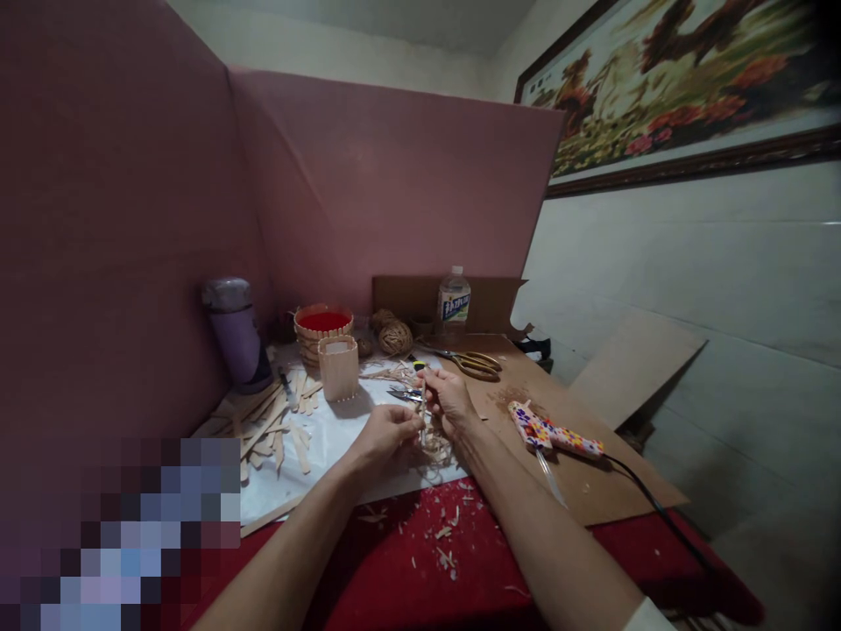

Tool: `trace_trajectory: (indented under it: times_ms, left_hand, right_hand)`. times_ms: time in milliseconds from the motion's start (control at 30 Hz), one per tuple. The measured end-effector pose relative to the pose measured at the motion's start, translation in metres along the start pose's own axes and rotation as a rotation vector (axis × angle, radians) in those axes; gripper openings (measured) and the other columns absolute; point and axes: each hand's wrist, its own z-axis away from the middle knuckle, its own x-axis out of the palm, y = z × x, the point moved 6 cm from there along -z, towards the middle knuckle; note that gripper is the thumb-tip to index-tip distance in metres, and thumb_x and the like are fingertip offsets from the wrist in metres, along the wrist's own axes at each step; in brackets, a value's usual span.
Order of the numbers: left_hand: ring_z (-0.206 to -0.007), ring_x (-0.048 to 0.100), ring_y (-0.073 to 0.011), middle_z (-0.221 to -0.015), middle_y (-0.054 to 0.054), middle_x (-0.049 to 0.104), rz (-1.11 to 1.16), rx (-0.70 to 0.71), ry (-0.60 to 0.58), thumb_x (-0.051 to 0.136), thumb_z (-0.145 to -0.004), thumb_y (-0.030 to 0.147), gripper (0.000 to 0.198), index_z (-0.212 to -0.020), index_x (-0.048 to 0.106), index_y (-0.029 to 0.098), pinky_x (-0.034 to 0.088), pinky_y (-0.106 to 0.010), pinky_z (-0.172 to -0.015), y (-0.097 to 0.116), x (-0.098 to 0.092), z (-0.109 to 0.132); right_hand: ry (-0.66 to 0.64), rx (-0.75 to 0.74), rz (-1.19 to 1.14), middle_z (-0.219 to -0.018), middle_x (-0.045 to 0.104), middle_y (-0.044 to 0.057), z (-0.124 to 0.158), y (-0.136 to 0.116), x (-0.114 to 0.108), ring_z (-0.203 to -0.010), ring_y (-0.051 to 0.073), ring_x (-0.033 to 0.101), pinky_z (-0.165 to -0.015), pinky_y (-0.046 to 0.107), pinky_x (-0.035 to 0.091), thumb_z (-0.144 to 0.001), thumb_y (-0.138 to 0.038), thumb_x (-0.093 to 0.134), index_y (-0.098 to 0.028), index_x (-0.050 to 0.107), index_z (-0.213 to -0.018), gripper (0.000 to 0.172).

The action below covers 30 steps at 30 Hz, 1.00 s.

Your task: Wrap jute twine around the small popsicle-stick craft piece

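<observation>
You are pinching a thin, pale, straight strip [424, 405] between the fingertips of your left hand [387, 434] and right hand [450, 399], at twelve o'clock; I cannot tell whether it is wood or twine. At ten o'clock from it, a ribbed, pale wooden-stick cup [340, 377] is standing, seemingly fully walled; at nine, flat wooden sticks [255, 405] are lying loose, apparently unused.
</observation>
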Motion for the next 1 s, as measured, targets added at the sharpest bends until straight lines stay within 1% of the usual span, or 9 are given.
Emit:
trace_trajectory:
  times_ms: [167, 300, 433, 533, 600, 667, 767, 867, 1000]
  left_hand:
    - [-0.026, 0.028, -0.0029, -0.034, 0.006, 0.039, 0.003, 0.024, -0.027, 0.064, -0.059, 0.036, 0.029, -0.05, 0.047, 0.014, 0.017, -0.018, -0.031, -0.001, 0.003, 0.0]
    - [-0.027, 0.028, -0.0029, -0.036, 0.006, 0.041, 0.01, 0.057, -0.071, 0.063, -0.06, 0.033, 0.026, -0.051, 0.048, 0.014, 0.017, -0.018, -0.031, 0.001, 0.006, 0.002]
    - [-0.027, 0.027, -0.002, -0.037, 0.006, 0.042, 0.032, 0.072, -0.116, 0.063, -0.06, 0.03, 0.023, -0.053, 0.049, 0.013, 0.015, -0.017, -0.03, 0.009, 0.015, 0.009]
    - [-0.026, 0.027, -0.0017, -0.037, 0.006, 0.042, 0.042, 0.069, -0.103, 0.064, -0.059, 0.031, 0.024, -0.052, 0.049, 0.013, 0.014, -0.017, -0.03, 0.013, 0.019, 0.011]
    - [-0.026, 0.028, -0.0016, -0.037, 0.006, 0.042, 0.068, 0.065, -0.07, 0.065, -0.058, 0.032, 0.026, -0.051, 0.048, 0.013, 0.015, -0.017, -0.03, 0.012, 0.017, 0.009]
    - [-0.026, 0.028, -0.0015, -0.036, 0.006, 0.042, 0.098, 0.079, -0.011, 0.065, -0.059, 0.034, 0.028, -0.051, 0.048, 0.013, 0.016, -0.017, -0.03, 0.011, 0.01, 0.006]
    - [-0.027, 0.031, -0.0018, -0.04, 0.005, 0.046, 0.159, 0.134, 0.091, 0.065, -0.059, 0.036, 0.029, -0.054, 0.05, 0.013, 0.015, -0.016, -0.03, 0.01, -0.008, -0.002]
    - [-0.028, 0.035, -0.0028, -0.044, 0.003, 0.05, 0.203, 0.149, 0.151, 0.065, -0.06, 0.037, 0.028, -0.058, 0.052, 0.013, 0.014, -0.016, -0.029, 0.008, -0.024, -0.009]
    - [-0.029, 0.036, -0.0027, -0.046, 0.002, 0.052, 0.214, 0.227, 0.193, 0.065, -0.06, 0.036, 0.028, -0.059, 0.053, 0.011, 0.016, -0.016, -0.03, 0.012, -0.035, -0.011]
  right_hand:
    - [0.015, -0.006, 0.061, -0.037, 0.043, -0.006, -0.004, 0.004, -0.003, -0.027, 0.003, 0.024, -0.028, 0.018, 0.011, -0.064, -0.044, 0.058, -0.016, 0.052, -0.065, 0.029]
    - [0.019, -0.064, 0.098, -0.037, 0.04, -0.007, -0.008, 0.008, -0.006, -0.029, 0.004, 0.024, -0.03, 0.019, 0.013, -0.061, -0.045, 0.059, -0.017, 0.05, -0.059, 0.03]
    - [0.13, -0.105, 0.155, -0.039, 0.042, -0.005, -0.01, 0.01, -0.014, -0.031, 0.004, 0.028, -0.031, 0.02, 0.015, -0.059, -0.041, 0.061, -0.017, 0.048, -0.053, 0.028]
    - [0.173, -0.107, 0.166, -0.04, 0.043, -0.005, -0.013, 0.011, -0.018, -0.031, 0.004, 0.027, -0.031, 0.019, 0.016, -0.062, -0.041, 0.059, -0.016, 0.048, -0.053, 0.028]
    - [0.124, -0.092, 0.148, -0.041, 0.043, -0.005, -0.014, 0.011, -0.015, -0.031, 0.003, 0.025, -0.031, 0.018, 0.015, -0.063, -0.042, 0.057, -0.016, 0.051, -0.058, 0.027]
    - [0.034, -0.064, 0.13, -0.044, 0.047, -0.004, -0.014, 0.011, -0.009, -0.031, 0.003, 0.023, -0.031, 0.018, 0.015, -0.066, -0.044, 0.055, -0.015, 0.054, -0.067, 0.03]
    - [-0.054, -0.054, 0.158, -0.053, 0.054, -0.001, -0.01, 0.008, 0.001, -0.034, 0.003, 0.031, -0.033, 0.017, 0.02, -0.068, -0.048, 0.052, -0.013, 0.057, -0.076, 0.036]
    - [-0.142, -0.099, 0.215, -0.054, 0.053, 0.0, -0.001, 0.001, 0.013, -0.042, 0.005, 0.039, -0.038, 0.018, 0.026, -0.066, -0.046, 0.056, -0.013, 0.058, -0.068, 0.033]
    - [-0.361, -0.094, 0.22, -0.051, 0.052, -0.002, 0.014, -0.004, 0.033, -0.045, 0.006, 0.042, -0.045, 0.02, 0.031, -0.062, -0.042, 0.06, -0.013, 0.055, -0.062, 0.029]
